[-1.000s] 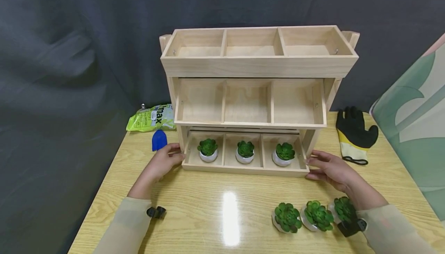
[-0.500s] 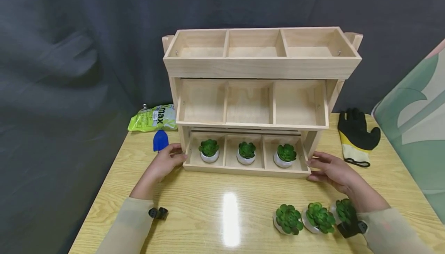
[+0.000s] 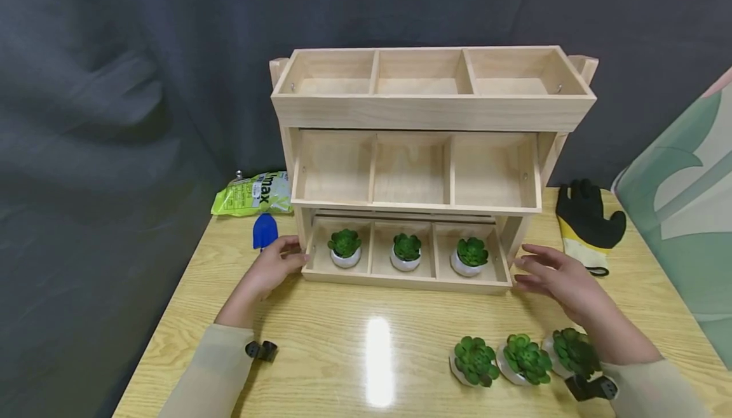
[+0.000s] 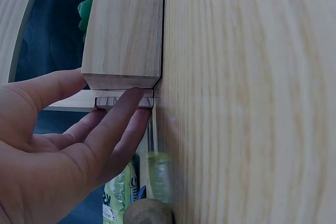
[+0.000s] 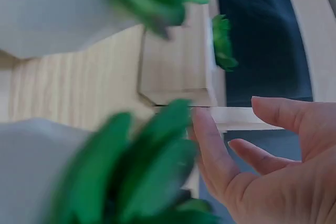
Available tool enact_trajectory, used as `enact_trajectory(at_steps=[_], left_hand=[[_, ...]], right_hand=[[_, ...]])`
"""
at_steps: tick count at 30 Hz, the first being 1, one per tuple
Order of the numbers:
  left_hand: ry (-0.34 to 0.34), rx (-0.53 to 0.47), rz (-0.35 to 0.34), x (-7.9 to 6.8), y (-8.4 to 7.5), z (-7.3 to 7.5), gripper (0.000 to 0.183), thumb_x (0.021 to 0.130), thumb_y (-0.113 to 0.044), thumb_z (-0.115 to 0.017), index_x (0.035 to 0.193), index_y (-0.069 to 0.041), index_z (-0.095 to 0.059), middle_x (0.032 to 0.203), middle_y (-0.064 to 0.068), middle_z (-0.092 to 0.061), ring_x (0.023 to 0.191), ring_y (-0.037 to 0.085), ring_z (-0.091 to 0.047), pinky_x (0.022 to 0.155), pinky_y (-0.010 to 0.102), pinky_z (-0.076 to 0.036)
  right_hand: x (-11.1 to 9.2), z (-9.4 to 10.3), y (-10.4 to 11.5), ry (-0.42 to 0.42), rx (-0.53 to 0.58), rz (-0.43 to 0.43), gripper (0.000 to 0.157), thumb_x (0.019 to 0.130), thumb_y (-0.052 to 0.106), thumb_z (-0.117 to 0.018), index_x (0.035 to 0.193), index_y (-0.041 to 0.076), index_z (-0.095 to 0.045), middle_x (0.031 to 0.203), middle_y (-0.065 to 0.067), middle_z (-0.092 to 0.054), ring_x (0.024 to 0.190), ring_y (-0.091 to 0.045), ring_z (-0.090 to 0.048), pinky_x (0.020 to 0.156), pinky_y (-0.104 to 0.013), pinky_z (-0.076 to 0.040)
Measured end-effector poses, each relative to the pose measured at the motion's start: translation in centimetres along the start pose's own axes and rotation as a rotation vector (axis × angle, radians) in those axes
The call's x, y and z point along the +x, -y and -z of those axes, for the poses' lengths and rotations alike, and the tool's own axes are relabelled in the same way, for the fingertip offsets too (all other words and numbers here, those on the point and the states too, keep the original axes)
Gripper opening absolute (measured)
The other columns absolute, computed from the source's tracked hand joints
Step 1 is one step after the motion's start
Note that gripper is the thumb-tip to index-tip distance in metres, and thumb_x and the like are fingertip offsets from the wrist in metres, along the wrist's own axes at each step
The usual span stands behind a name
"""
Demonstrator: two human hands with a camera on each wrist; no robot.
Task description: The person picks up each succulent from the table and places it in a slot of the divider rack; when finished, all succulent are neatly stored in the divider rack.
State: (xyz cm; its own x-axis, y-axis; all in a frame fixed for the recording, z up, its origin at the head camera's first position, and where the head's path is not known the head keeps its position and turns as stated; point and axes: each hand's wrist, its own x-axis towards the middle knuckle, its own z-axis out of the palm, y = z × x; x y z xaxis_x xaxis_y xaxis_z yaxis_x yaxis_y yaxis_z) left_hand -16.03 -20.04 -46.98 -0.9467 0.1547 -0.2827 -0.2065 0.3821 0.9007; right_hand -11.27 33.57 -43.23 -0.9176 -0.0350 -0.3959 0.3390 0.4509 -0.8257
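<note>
A three-tier wooden shelf stands on the table, each tier split into three compartments. Its bottom tier carries a small potted succulent at left, another succulent in the middle and a third succulent at right. My left hand touches the shelf's lower left corner; in the left wrist view its thumb and fingertips meet the wood, fingers fairly straight. Beside the lower right corner is my right hand, fingers spread and holding nothing. In the right wrist view, blurred leaves cover part of the foreground.
Three more potted succulents stand in a row at the front right, by the right forearm. A black and yellow glove lies at the right. Behind the left hand are a blue scoop-like piece and a green bag.
My right hand has drawn back slightly to the right, off the shelf's lower right corner. The left hand keeps its place at the left corner. The view has shifted slightly.
</note>
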Motion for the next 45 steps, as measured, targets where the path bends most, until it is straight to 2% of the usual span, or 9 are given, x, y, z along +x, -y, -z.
enact_trajectory(at_steps=[7,10,14,17,21,28,32,37,45], left_hand=[[0.001,-0.003,0.012,0.4,0.2,0.0,0.060,0.106,-0.013,-0.064,0.159,0.003,-0.039,0.159,0.029,-0.046,0.148,0.048,-0.050,0.120,0.055,-0.051],[0.002,-0.010,0.018,0.4,0.3,0.0,0.059,0.107,-0.012,-0.063,0.159,0.003,-0.039,0.159,0.028,-0.047,0.148,0.047,-0.050,0.119,0.055,-0.051],[-0.001,-0.013,0.019,0.4,0.4,0.0,0.059,0.107,-0.011,-0.062,0.159,0.003,-0.039,0.158,0.028,-0.047,0.147,0.047,-0.051,0.119,0.054,-0.052],[-0.004,-0.021,0.017,0.4,0.5,-0.1,0.058,0.107,-0.010,-0.061,0.159,0.004,-0.038,0.158,0.029,-0.046,0.147,0.047,-0.051,0.118,0.054,-0.052],[-0.002,-0.035,0.013,0.3,0.3,-0.1,0.058,0.108,-0.009,-0.060,0.159,0.005,-0.037,0.158,0.029,-0.045,0.147,0.047,-0.051,0.118,0.053,-0.052],[0.001,-0.043,0.006,0.2,0.2,-0.3,0.058,0.107,-0.008,-0.061,0.158,0.006,-0.036,0.158,0.030,-0.045,0.147,0.048,-0.051,0.117,0.053,-0.053],[0.010,-0.048,-0.005,0.2,0.2,-0.3,0.059,0.107,-0.009,-0.060,0.158,0.007,-0.036,0.157,0.032,-0.044,0.146,0.049,-0.052,0.117,0.054,-0.053],[0.000,-0.038,0.013,0.2,0.1,-0.2,0.059,0.107,-0.010,-0.061,0.159,0.005,-0.036,0.157,0.030,-0.045,0.146,0.047,-0.052,0.115,0.052,-0.055],[0.000,-0.046,0.000,0.1,0.2,-0.3,0.058,0.107,-0.009,-0.061,0.158,0.006,-0.037,0.155,0.031,-0.046,0.144,0.048,-0.054,0.114,0.051,-0.056]], right_hand=[[-2.8,1.3,0.1,-0.049,-0.014,0.073,0.078,0.112,0.041,-0.054,0.166,-0.007,-0.024,0.150,-0.029,-0.046,0.100,0.001,-0.076,0.089,-0.025,-0.066],[-4.1,2.0,-0.2,-0.073,-0.007,0.089,0.073,0.112,0.041,-0.055,0.166,-0.001,-0.028,0.144,-0.009,-0.053,0.100,0.004,-0.075,0.087,-0.021,-0.065],[-5.9,2.5,-0.8,-0.146,-0.012,0.133,0.060,0.111,0.035,-0.058,0.164,0.013,-0.039,0.122,0.025,-0.055,0.097,0.004,-0.076,0.082,-0.015,-0.063],[-7.2,2.5,-1.0,-0.231,-0.086,0.143,0.059,0.109,0.038,-0.062,0.164,0.024,-0.043,0.117,0.037,-0.054,0.093,0.011,-0.073,0.073,-0.009,-0.058],[-8.8,2.3,-0.9,-0.344,-0.226,0.140,0.066,0.107,0.045,-0.064,0.165,0.024,-0.042,0.112,0.047,-0.050,0.088,0.020,-0.067,0.065,-0.007,-0.050],[-10.7,1.8,-1.6,-0.414,-0.339,0.237,0.063,0.105,0.031,-0.070,0.161,0.011,-0.048,0.110,0.051,-0.048,0.086,0.023,-0.063,0.063,-0.009,-0.051],[-10.7,1.9,-2.7,-0.370,-0.280,0.342,0.071,0.103,0.016,-0.073,0.166,0.016,-0.039,0.126,0.044,-0.049,0.098,0.024,-0.062,0.070,-0.007,-0.055],[-10.0,2.4,-4.8,-0.232,-0.165,0.526,0.088,0.097,-0.012,-0.068,0.170,0.014,-0.027,0.149,0.028,-0.053,0.117,0.017,-0.065,0.082,-0.011,-0.061],[-9.6,4.0,-9.0,-0.093,-0.189,0.585,0.094,0.091,-0.021,-0.067,0.170,0.006,-0.023,0.154,0.028,-0.052,0.131,0.020,-0.054,0.090,-0.012,-0.059]])
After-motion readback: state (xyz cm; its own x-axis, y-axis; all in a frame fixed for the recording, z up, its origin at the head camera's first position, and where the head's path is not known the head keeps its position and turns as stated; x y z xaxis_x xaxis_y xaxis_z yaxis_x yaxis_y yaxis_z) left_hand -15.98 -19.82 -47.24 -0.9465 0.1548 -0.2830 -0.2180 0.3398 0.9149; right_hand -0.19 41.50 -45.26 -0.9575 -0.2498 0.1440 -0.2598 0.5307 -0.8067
